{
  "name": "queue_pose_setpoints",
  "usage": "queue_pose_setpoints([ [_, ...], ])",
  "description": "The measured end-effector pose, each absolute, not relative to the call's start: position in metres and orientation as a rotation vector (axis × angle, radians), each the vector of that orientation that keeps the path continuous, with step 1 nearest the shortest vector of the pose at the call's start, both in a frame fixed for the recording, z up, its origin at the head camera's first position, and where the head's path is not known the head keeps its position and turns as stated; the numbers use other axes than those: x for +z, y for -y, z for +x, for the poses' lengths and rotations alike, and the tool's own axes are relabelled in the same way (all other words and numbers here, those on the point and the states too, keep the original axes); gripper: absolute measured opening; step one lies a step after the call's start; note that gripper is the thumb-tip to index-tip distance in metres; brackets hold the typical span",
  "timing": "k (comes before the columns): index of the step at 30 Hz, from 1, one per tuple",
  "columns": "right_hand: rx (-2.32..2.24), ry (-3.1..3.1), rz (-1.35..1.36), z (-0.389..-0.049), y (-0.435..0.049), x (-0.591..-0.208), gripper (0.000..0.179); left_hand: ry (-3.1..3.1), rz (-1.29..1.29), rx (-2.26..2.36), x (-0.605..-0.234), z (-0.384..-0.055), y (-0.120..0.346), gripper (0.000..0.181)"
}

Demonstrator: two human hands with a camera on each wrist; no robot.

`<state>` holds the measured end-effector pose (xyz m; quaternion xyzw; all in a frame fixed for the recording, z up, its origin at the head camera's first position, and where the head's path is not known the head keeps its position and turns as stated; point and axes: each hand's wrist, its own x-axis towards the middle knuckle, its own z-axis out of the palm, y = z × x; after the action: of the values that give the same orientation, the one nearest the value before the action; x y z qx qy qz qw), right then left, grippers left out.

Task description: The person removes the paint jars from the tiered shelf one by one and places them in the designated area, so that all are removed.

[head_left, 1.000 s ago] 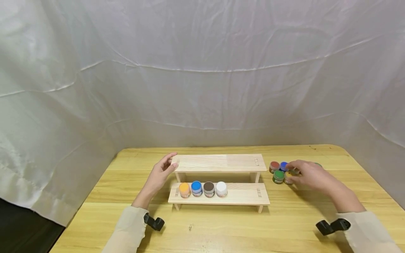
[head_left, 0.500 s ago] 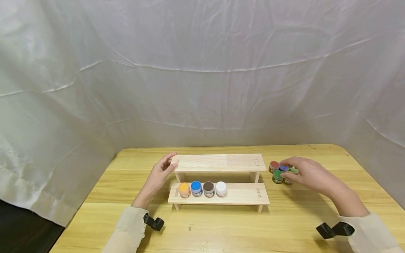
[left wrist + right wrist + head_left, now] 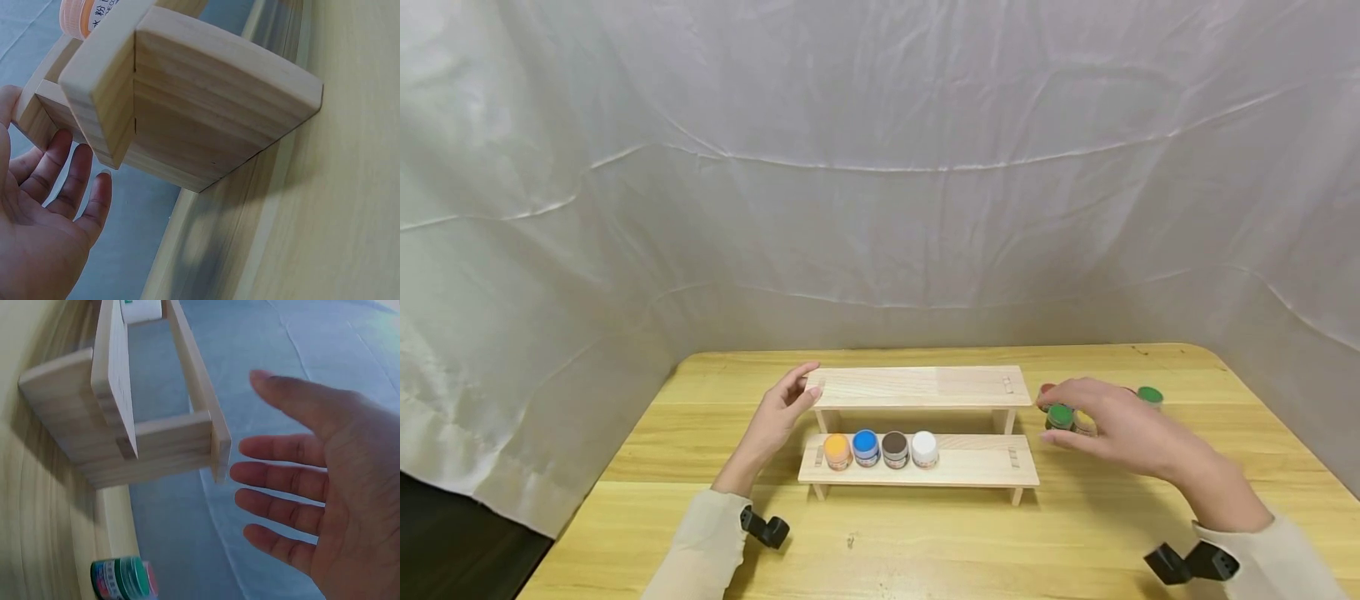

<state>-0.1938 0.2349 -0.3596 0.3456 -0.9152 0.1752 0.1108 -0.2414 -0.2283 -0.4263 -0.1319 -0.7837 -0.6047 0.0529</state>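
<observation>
A two-tier wooden rack stands mid-table in the head view. My left hand holds the left end of its upper board, thumb at the front and fingers toward the back edge. On the lower board sit an orange-lidded paint jar, a blue one, a dark brown one and a white one. My right hand hovers over loose paint jars at the right, its fingers spread with nothing between them. Nearest are a green-lidded jar and a yellow one.
Right of the rack, a red-lidded jar is partly covered by my right fingers. Another green-lidded jar stands beyond that hand. Grey cloth hangs behind the wooden table.
My right hand drew back slightly, then moved left across the loose jars, its thumb and fingers spreading wider. The left hand and the jars on the rack stayed in place.
</observation>
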Motion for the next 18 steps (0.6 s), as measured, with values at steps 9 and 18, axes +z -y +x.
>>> queue_pose_setpoints([
  [9, 0.485, 2.511, 1.218, -0.186, -0.209, -0.364, 0.04, 2.39, -0.404, -1.837, -0.409, -0.229, 0.223, 0.047],
  [18, 0.47, 2.539, 1.315, -0.182, -0.178, -0.365, 0.051, 2.408, -0.408, -1.83, -0.396, -0.221, 0.218, 0.047],
])
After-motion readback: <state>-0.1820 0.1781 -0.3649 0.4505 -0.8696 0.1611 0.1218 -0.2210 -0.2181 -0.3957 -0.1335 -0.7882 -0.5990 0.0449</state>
